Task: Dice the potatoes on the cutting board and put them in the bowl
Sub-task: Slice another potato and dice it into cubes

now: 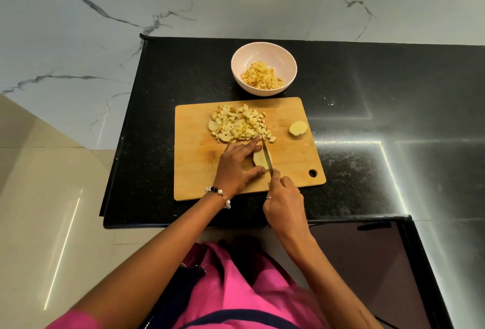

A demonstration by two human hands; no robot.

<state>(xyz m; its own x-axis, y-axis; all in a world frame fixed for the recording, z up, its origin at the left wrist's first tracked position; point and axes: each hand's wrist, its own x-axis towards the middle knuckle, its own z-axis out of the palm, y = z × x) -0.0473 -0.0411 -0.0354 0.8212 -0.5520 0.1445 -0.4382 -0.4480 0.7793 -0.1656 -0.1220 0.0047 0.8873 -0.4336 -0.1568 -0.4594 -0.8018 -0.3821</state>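
A matt, knife-scored wooden cutting board (288, 171) is laid on a glossy, speckled black stone counter (367, 145). The bowl (264, 51) is smooth and glazed. The knife (267, 155) blade is shiny metal.

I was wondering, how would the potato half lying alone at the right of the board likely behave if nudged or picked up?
The potato half seems to lie with its pale cut face up on its rounded side, so a nudge would probably rock it rather than slide it. It looks solid, so likely stiff. The cut face may be damp and somewhat slippery.
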